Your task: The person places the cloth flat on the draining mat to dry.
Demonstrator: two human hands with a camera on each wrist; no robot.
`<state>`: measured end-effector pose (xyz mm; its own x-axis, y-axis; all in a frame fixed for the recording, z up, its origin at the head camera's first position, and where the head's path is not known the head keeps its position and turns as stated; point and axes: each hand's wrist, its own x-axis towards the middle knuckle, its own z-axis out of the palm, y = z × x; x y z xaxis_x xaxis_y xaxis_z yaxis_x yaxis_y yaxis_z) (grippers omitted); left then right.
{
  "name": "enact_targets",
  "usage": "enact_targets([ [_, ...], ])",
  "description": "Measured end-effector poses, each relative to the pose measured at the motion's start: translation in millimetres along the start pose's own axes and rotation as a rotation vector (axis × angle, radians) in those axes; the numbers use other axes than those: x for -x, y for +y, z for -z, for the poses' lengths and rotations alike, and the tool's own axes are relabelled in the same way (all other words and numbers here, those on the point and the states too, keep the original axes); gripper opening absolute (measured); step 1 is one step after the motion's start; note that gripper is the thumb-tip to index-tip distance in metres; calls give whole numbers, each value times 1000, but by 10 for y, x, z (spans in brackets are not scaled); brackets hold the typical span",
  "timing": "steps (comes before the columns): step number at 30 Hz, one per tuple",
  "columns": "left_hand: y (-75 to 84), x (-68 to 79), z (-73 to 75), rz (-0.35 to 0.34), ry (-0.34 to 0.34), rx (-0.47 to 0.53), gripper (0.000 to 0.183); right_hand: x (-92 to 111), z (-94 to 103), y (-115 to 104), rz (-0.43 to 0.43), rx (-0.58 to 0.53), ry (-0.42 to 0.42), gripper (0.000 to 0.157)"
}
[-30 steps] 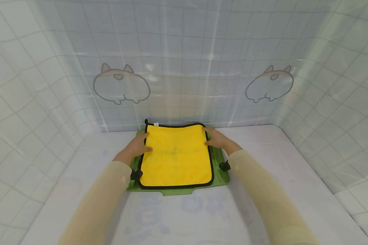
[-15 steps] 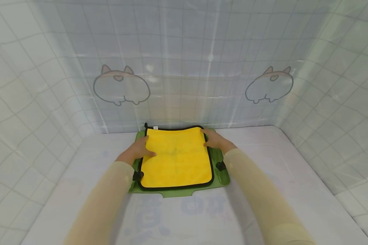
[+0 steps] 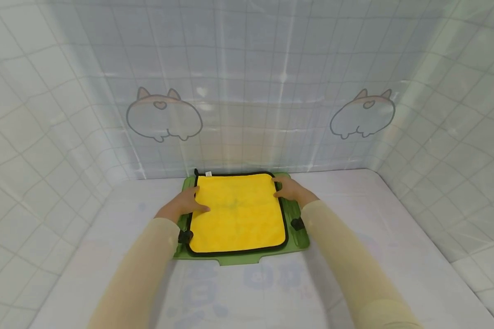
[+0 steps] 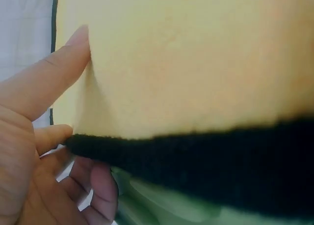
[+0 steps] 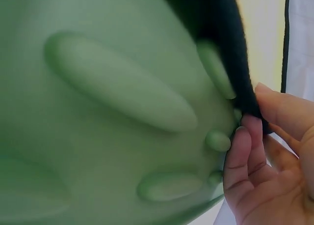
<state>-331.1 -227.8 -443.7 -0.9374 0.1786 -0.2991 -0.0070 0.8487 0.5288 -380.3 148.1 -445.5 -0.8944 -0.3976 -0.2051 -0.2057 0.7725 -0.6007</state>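
Observation:
A square yellow cloth (image 3: pixel 236 214) with a black border lies spread over a green ridged plastic board (image 3: pixel 238 259). My left hand (image 3: pixel 185 203) grips the cloth's left edge. In the left wrist view its thumb (image 4: pixel 73 53) lies on the yellow face and its other fingers curl at the black border (image 4: pixel 196 161). My right hand (image 3: pixel 290 189) pinches the right edge near the far corner. In the right wrist view, fingertips (image 5: pixel 240 141) bend round the black border, right beside the board's raised ribs (image 5: pixel 122 82). The cloth hides the middle of the board.
Both stand on a white printed sheet (image 3: pixel 247 297). Behind rises a grid-patterned curtain (image 3: pixel 247 91) with cartoon animals, close to the board's far edge. Similar walls close off the left and right sides. A small white tag (image 3: pixel 208 174) shows at the cloth's far left.
The cloth's far edge has come slightly nearer and lies straighter than before. Both hands have shifted a little toward the near side with it, the left thumb farther onto the cloth.

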Motion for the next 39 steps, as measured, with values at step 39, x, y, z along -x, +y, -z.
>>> enact_targets([
  [39,580,-12,-268,71,81,-152,104,-154,-258,-388,-37,228,-59,88],
])
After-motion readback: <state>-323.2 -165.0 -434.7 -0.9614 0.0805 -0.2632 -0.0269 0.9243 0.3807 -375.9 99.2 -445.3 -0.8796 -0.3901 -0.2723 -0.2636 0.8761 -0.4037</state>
